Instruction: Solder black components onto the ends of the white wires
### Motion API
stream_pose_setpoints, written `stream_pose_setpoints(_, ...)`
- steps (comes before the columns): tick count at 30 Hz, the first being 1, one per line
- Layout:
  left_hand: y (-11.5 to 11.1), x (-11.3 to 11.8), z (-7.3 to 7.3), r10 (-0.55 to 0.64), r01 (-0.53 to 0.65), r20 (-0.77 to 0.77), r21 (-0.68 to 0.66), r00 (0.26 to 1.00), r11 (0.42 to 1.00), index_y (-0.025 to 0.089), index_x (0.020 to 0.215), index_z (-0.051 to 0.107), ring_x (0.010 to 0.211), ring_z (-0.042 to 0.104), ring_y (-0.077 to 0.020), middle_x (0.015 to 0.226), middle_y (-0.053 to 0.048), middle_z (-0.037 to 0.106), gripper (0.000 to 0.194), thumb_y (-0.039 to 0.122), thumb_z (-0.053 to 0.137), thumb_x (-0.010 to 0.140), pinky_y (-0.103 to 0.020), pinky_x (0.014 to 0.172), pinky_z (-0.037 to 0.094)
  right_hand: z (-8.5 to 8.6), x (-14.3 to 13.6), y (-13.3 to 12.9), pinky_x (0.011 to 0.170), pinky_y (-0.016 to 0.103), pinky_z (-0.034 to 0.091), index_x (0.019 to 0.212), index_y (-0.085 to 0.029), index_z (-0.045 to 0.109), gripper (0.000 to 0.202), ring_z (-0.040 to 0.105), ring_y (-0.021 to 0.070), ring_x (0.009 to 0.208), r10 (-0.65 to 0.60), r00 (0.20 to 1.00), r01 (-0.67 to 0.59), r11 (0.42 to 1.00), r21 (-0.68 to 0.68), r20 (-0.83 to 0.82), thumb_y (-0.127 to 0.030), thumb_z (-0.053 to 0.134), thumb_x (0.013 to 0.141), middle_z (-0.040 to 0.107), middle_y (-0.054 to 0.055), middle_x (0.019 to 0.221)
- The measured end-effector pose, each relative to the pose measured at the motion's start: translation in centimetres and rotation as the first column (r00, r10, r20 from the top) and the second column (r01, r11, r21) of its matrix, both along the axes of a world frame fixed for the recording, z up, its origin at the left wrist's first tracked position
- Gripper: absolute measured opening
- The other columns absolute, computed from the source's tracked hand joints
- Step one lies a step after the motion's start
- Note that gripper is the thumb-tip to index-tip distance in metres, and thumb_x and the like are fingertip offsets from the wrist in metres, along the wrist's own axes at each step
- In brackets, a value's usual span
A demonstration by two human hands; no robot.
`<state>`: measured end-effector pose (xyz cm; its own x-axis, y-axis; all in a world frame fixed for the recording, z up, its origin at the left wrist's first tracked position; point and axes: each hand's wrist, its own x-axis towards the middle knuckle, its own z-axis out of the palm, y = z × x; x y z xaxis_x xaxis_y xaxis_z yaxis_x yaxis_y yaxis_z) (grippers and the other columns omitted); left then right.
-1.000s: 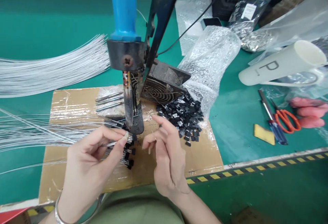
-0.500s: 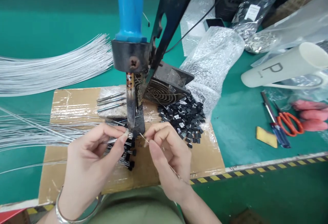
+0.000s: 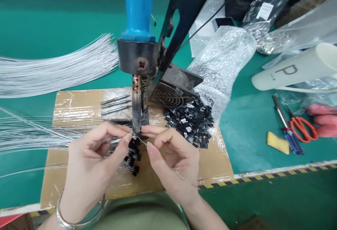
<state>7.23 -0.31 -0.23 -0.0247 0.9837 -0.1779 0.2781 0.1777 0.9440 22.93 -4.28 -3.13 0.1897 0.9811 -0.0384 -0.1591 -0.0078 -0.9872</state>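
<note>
1. The left hand [image 3: 97,153] has its grip pinched together on thin silvery wires [image 3: 39,135] ending in small black plastic caps [image 3: 133,154], held right at the scorched metal tip of the blue-handled soldering iron [image 3: 137,107].
2. The right hand [image 3: 171,156] pinches a fine, shiny strand of solder wire [image 3: 142,141] between thumb and forefinger, its end meeting the same tip.
3. Both hands hover over a tape-wrapped brown cardboard sheet [image 3: 65,107] lying on the green worktop [image 3: 250,135].
4. A loose heap of small, blocky black components [image 3: 189,123] sits beside crinkled clear bubble wrap [image 3: 221,61].
5. Orange-handled scissors [image 3: 302,128] lie well apart on the right.
</note>
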Motion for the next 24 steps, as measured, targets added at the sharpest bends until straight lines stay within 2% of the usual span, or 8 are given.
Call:
stream_pose_setpoints(5, 0.03, -0.07, -0.12, -0.01, 0.01, -0.004, -0.002, 1.0, 1.0, 0.028, 0.079, 0.079, 0.073, 0.073, -0.0102, 0.083, 0.005, 0.079, 0.01, 0.018, 0.081, 0.084, -0.014, 0.066, 0.056, 0.08, 0.12, 0.1, 0.106, 0.04, 0.06, 0.082, -0.025, 0.061, 0.022, 0.08, 0.0234, 0.112, 0.006, 1.0, -0.006, 1.0, -0.009, -0.016, -0.008, 0.071, 0.093, 0.084, 0.008, 0.121)
stream_pose_setpoints(11, 0.22, 0.23, -0.05, 0.007, -0.007, -0.01, -0.011, 1.0, 1.0, 0.027, 0.079, 0.079, 0.073, 0.074, -0.013, 0.083, 0.003, 0.079, 0.009, 0.019, 0.081, 0.083, -0.019, 0.069, 0.06, 0.21, 0.15, 0.08, 0.106, 0.041, 0.061, 0.082, -0.025, 0.062, 0.021, 0.08, 0.0246, 0.114, 0.011, 1.0, -0.011, 1.0, -0.015, -0.022, -0.01, 0.072, 0.094, 0.084, 0.009, 0.122)
stream_pose_setpoints(17, 0.16, 0.44, 0.39, 0.029, -0.029, 0.02, -0.006, 0.999, 1.0, 0.027, 0.076, 0.079, 0.075, 0.074, -0.0117, 0.084, 0.005, 0.08, 0.011, 0.017, 0.083, 0.081, -0.017, 0.069, 0.058, 0.21, 0.18, 0.24, 0.106, 0.042, 0.061, 0.081, -0.025, 0.061, 0.021, 0.08, 0.0255, 0.113, 0.018, 1.0, -0.018, 1.0, -0.001, -0.001, -0.011, 0.072, 0.093, 0.084, 0.009, 0.122)
stream_pose_setpoints(24, 0.01, -0.03, 0.1, 0.003, -0.003, 0.012, 0.002, 1.0, 1.0, 0.025, 0.079, 0.08, 0.076, 0.076, -0.0136, 0.09, 0.001, 0.084, 0.009, 0.017, 0.084, 0.083, -0.02, 0.067, 0.059, 0.17, 0.05, 0.15, 0.106, 0.038, 0.06, 0.082, -0.025, 0.062, 0.022, 0.08, 0.0225, 0.114, 0.008, 0.999, -0.008, 1.0, 0.0, -0.038, -0.009, 0.072, 0.093, 0.084, 0.007, 0.122)
